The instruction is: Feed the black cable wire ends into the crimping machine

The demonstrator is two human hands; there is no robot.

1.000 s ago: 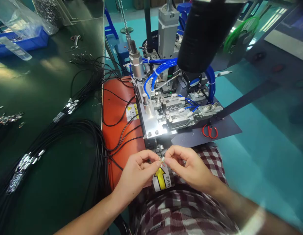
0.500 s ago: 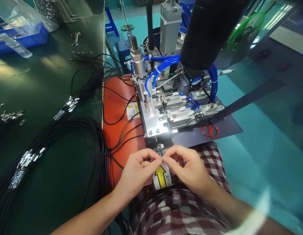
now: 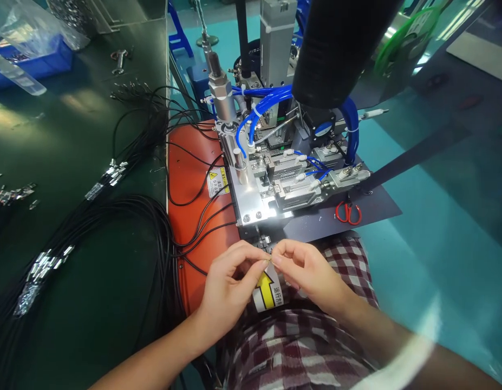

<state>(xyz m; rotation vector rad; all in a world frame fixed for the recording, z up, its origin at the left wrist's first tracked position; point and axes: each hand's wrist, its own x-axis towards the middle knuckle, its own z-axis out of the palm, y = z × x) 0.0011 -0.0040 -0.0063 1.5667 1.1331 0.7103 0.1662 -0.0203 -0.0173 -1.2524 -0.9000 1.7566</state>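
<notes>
My left hand (image 3: 233,279) and my right hand (image 3: 310,273) meet fingertip to fingertip in front of the machine (image 3: 291,168). Thumb and forefinger are pinched on each side. Something tiny sits between the fingertips, too small and too covered to name. Just beneath the hands is a white label with a yellow arrow (image 3: 267,293). Close beyond the fingertips lies a small metal fixture (image 3: 265,242) at the machine's front edge.
Bundles of black cables (image 3: 124,203) with shiny metal ends lie on the dark green table (image 3: 100,314) at left. Some run across the orange plate (image 3: 186,179). Red-handled scissors (image 3: 348,213) rest at right. A blue tray (image 3: 56,59) and wrench (image 3: 120,62) stand further back.
The fingers of my left hand have straightened a little, while both hands stay pinched together at the same spot. The view has shifted slightly.
</notes>
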